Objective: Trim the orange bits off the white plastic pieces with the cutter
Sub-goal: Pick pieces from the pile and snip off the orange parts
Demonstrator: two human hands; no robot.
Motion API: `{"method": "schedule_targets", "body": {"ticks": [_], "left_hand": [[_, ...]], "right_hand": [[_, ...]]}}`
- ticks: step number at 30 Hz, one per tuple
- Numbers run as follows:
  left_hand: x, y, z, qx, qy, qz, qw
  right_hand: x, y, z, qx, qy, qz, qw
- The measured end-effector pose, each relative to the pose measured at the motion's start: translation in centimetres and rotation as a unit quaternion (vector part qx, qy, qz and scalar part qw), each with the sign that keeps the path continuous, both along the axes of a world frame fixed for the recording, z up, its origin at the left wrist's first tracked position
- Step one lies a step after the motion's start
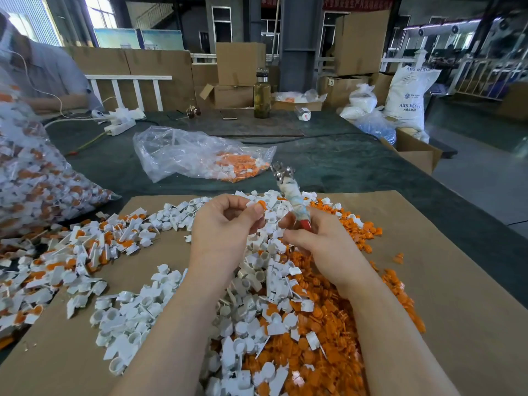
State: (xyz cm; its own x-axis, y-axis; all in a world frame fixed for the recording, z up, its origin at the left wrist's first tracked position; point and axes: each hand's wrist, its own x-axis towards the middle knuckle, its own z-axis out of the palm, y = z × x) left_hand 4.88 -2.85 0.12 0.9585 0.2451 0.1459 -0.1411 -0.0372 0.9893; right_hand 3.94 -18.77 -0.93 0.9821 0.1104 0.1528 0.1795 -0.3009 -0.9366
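Note:
My left hand pinches a small white plastic piece with an orange bit between thumb and fingers, just above the pile. My right hand grips the cutter, whose cloth-wrapped handles with a red tip sit in my fingers and whose metal jaws point up and away. The jaws are apart from the held piece. Below both hands a heap of white pieces lies on brown cardboard, with a heap of loose orange bits to the right.
A full clear bag of untrimmed pieces lies at the left, and a half-empty clear bag lies beyond the cardboard. A glass bottle, a power strip and cartons stand farther back. Another person's arm rests at the far left.

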Motion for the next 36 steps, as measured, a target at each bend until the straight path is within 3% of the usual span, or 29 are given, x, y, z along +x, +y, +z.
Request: {"method": "schedule_targets", "body": {"ticks": [6, 14, 26, 30, 33, 36], "left_hand": [[0.0, 0.7, 0.1, -0.068, -0.032, -0.01, 0.997], [0.0, 1.1, 0.3, -0.071, -0.043, -0.012, 0.996], [0.3, 1.3, 0.3, -0.1, -0.042, -0.001, 0.994], [0.4, 1.7, 0.1, -0.122, -0.001, -0.024, 0.992], [0.6, 2.6, 0.0, -0.195, 0.06, -0.025, 0.979], [1.0, 4.4, -0.1, -0.346, 0.129, 0.043, 0.928]], "right_hand": [[-0.1, -0.2, 0.0, -0.072, 0.031, 0.065, 0.995], [-0.5, 0.2, 0.4, -0.115, 0.039, 0.107, 0.987], [0.1, 1.0, -0.5, -0.142, -0.005, 0.068, 0.987], [0.1, 1.1, -0.7, -0.163, -0.012, 0.069, 0.984], [0.2, 1.1, -0.9, -0.181, -0.03, 0.039, 0.982], [0.4, 0.9, -1.0, -0.173, -0.043, -0.015, 0.984]]}}
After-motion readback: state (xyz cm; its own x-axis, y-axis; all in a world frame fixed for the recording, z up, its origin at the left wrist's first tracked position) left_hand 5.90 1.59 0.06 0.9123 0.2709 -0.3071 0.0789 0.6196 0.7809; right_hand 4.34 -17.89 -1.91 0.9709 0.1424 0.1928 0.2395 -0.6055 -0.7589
